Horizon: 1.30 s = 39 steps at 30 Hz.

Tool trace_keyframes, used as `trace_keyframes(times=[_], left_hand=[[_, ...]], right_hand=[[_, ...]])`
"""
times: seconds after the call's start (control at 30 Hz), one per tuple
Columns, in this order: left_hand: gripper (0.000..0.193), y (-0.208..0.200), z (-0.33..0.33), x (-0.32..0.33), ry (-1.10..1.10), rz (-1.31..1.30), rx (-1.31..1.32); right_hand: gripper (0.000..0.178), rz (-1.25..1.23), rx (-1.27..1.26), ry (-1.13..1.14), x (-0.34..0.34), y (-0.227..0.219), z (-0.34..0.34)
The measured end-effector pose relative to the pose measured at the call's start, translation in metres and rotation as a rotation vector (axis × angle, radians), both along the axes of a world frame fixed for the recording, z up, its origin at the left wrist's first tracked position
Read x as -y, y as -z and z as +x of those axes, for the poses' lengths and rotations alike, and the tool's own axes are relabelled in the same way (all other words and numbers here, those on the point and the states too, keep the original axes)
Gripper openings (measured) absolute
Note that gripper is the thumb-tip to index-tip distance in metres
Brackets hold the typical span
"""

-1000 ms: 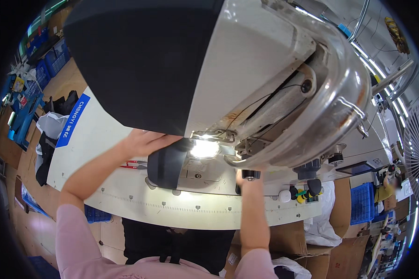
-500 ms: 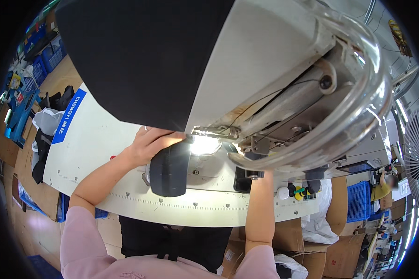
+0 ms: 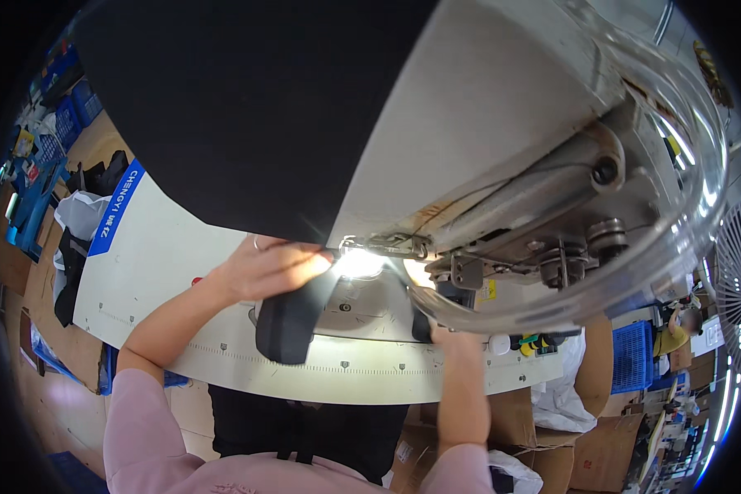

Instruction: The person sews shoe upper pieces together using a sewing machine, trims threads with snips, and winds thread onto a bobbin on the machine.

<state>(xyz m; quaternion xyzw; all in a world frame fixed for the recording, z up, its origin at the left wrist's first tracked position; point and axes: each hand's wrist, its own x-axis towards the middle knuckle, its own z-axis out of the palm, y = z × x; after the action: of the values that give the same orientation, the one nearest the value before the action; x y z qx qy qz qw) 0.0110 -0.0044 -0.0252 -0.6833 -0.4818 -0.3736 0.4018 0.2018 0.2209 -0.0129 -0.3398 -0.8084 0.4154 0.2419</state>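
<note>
A sewing machine (image 3: 469, 99) fills the upper middle and right, its bright lamp lighting the spot below the head. My left hand (image 3: 272, 267), a ring on one finger, is closed at the left of the lit spot. Its fingers are pressed together on a strip of dark fabric (image 3: 286, 325), which hangs toward me over the table. My right hand (image 3: 451, 331) is beneath the machine head on the right, smeared by motion. Its fingers are hidden behind the machine's clear curved guard (image 3: 552, 309). A dark piece (image 3: 421, 327) lies beside it, its kind unclear.
The pale table (image 3: 181, 329) has a ruler scale along its curved front edge. Small bottles (image 3: 531, 342) stand at its right. Black cloth and white bags (image 3: 82, 214) lie at the left. Cardboard boxes (image 3: 605, 453), a blue crate (image 3: 632, 356) and a fan (image 3: 733, 272) are to the right.
My right hand has come back toward me from behind the machine head. The left fingers have drawn closer together, and the hanging dark fabric has shifted left and toward me.
</note>
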Motion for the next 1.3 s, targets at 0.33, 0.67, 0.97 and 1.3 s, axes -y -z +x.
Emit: trace_keyframes(times=[0.33, 0.67, 0.97, 1.3], left_hand=[[0.038, 0.012, 0.004, 0.001, 0.008, -0.09, 0.137], [0.035, 0.008, 0.001, 0.004, 0.147, -0.206, 0.365], [0.035, 0.0, 0.018, 0.01, -0.1, -0.14, 0.162], [0.034, -0.002, 0.026, 0.016, -0.254, -0.153, 0.005]], right_hand=[[0.015, -0.373, -0.467, -0.284, 0.069, -0.005, 0.013], [0.011, 0.282, -0.363, -0.317, 0.08, -0.002, 0.015], [0.033, 0.353, -0.328, -0.265, 0.105, -0.007, 0.011], [0.034, 0.229, -0.376, -0.201, 0.116, 0.0, 0.003]])
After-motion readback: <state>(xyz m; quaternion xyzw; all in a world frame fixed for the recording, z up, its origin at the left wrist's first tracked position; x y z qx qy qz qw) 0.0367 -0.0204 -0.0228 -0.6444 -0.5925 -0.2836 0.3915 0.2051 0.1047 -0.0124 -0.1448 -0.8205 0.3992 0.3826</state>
